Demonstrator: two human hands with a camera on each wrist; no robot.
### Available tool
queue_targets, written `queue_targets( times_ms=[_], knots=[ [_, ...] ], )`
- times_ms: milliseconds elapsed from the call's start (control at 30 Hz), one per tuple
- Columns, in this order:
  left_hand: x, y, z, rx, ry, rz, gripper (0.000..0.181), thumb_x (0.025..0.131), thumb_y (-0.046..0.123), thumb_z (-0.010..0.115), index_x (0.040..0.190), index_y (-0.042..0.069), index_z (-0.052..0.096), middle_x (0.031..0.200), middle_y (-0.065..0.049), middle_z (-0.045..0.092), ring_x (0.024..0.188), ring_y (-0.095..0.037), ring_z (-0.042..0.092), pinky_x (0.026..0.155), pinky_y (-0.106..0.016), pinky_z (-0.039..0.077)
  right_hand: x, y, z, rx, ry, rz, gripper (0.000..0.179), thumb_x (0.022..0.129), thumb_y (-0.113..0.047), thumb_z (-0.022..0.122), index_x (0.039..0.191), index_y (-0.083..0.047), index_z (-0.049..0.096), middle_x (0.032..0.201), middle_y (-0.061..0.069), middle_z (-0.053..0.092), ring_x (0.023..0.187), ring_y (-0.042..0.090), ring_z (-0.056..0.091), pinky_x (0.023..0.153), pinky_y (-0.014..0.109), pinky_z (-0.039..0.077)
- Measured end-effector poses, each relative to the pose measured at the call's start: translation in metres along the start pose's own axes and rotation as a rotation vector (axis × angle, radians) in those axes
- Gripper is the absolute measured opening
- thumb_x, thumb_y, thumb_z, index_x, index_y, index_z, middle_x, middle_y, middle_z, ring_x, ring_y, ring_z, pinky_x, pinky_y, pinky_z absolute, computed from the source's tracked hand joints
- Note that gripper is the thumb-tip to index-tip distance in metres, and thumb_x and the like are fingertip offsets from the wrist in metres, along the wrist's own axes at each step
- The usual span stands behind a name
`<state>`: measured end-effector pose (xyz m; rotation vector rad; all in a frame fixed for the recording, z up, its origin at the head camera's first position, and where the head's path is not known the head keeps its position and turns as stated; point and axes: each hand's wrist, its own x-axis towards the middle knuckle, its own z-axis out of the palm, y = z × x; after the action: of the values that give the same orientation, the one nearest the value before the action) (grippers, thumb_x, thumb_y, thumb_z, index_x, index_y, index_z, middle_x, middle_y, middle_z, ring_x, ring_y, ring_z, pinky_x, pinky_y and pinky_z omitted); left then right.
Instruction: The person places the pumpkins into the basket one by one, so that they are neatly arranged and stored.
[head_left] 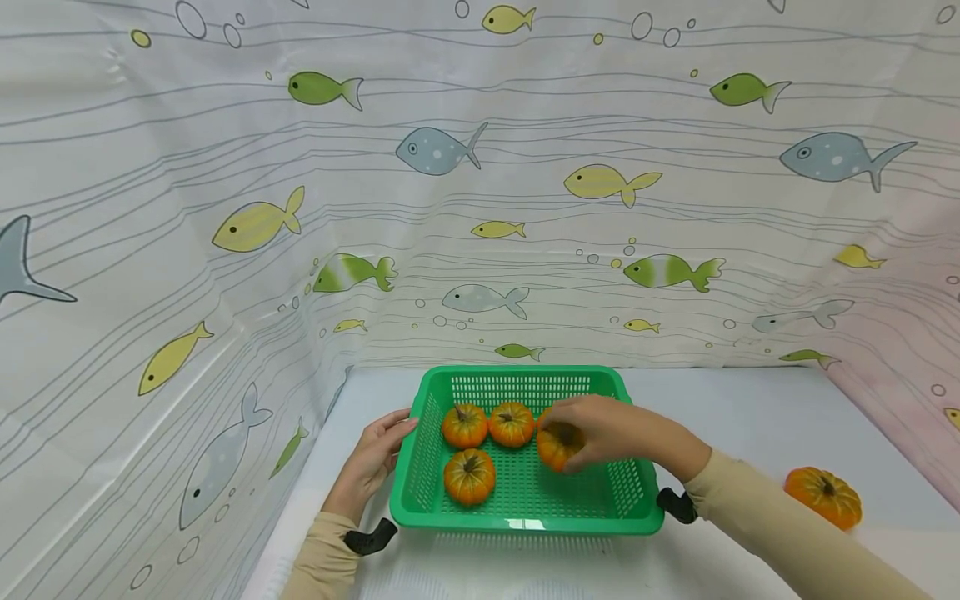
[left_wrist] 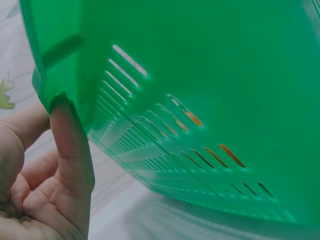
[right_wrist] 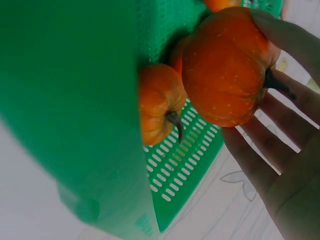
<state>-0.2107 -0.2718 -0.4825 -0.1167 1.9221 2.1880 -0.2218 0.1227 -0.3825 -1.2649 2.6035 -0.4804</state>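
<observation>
A small orange pumpkin point(head_left: 558, 447) is in my right hand point(head_left: 606, 427), gripped between thumb and fingers over the right half of the green plastic basket point(head_left: 525, 524). Its dark stem points toward the palm in the right wrist view, where the pumpkin point(right_wrist: 225, 70) overlaps others in the basket. My left hand point(head_left: 375, 458) pinches the basket's left rim, a fingertip showing at the edge in the left wrist view. Inside the basket, two pumpkins sit along the back, a left one point(head_left: 465, 427) and a middle one point(head_left: 512, 425). A front pumpkin point(head_left: 469, 477) stands nearer me. Another is partly hidden behind my right hand.
One more pumpkin point(head_left: 823, 497) lies on the white table point(head_left: 720, 408) to the right, beside my right forearm. A curtain point(head_left: 555, 225) printed with fish hangs behind and around the table. Dark bands point(head_left: 371, 537) are worn at both wrists.
</observation>
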Motion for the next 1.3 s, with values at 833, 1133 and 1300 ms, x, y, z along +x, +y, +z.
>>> queue_targets(
  times_ms=[833, 1133, 1300],
  knots=[
    [0.002, 0.000, 0.000, -0.005, 0.021, -0.017, 0.054, 0.104, 0.016, 0.063, 0.151, -0.003, 0.043, 0.106, 0.004, 0.073, 0.088, -0.008, 0.076, 0.078, -0.026, 0.066, 0.048, -0.021, 0.025, -0.163, -0.120, -0.065, 0.052, 0.075, -0.027, 0.092, 0.122, -0.015, 0.072, 0.111, -0.007, 0.072, 0.091, 0.002, 0.060, 0.084, 0.022, 0.058],
    [0.002, 0.000, -0.001, 0.012, 0.015, -0.007, 0.056, 0.104, 0.017, 0.063, 0.152, -0.003, 0.042, 0.108, 0.003, 0.073, 0.089, -0.008, 0.076, 0.079, -0.025, 0.065, 0.058, -0.019, 0.039, -0.182, -0.177, -0.012, 0.051, 0.077, -0.030, 0.091, 0.123, -0.020, 0.072, 0.112, -0.010, 0.070, 0.087, 0.002, 0.058, 0.079, 0.021, 0.056],
    [0.003, 0.000, 0.000, 0.014, 0.019, -0.010, 0.056, 0.104, 0.017, 0.063, 0.152, -0.002, 0.042, 0.108, 0.003, 0.073, 0.089, -0.009, 0.076, 0.078, -0.026, 0.066, 0.061, -0.022, 0.042, -0.200, -0.188, -0.023, 0.052, 0.076, -0.029, 0.092, 0.122, -0.020, 0.071, 0.115, -0.008, 0.071, 0.091, 0.002, 0.060, 0.084, 0.022, 0.057]
  ],
)
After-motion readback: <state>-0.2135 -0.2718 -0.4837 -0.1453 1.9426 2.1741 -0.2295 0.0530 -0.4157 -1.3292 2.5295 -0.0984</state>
